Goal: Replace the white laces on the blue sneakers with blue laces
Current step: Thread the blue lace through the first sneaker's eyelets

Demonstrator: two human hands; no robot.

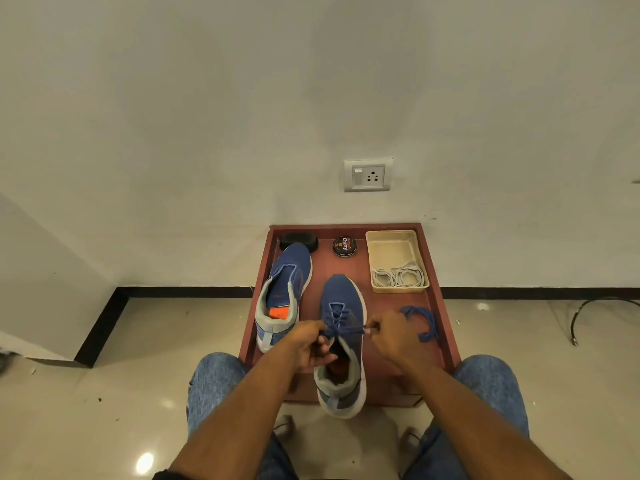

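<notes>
- Looking down from the head camera, the near sneaker (pixel 343 344) sits toe-away on the red-brown low table (pixel 440 306) and serves as the landmark here; its heel overhangs the table's near edge, probably so the eyelets lie close under the hands.
- The left hand (pixel 310 344), at the sneaker's left flank, pinches one end of the blue lace (pixel 337 322) with curled fingers; the right hand (pixel 391 332), at its right flank, pinches the other end. Both pull outward, which looks like snugging the crossings up the tongue or readying a knot.
- Several blue crossings already run up this sneaker, so I judge its relacing nearly done.
- Left of the landmark and a little further away, the second sneaker (pixel 284 289) lies apart from it with no lace showing, apparently waiting its turn.
- Right of the landmark, a spare blue lace (pixel 424 322) lies loose on the table, within easy reach for that second shoe.
- Beyond and to the right, a cream tray (pixel 391 247) holds the coiled white laces (pixel 398 276), kept out of the way.
- Straight beyond the toe stands a polish tin (pixel 344 246).
</notes>
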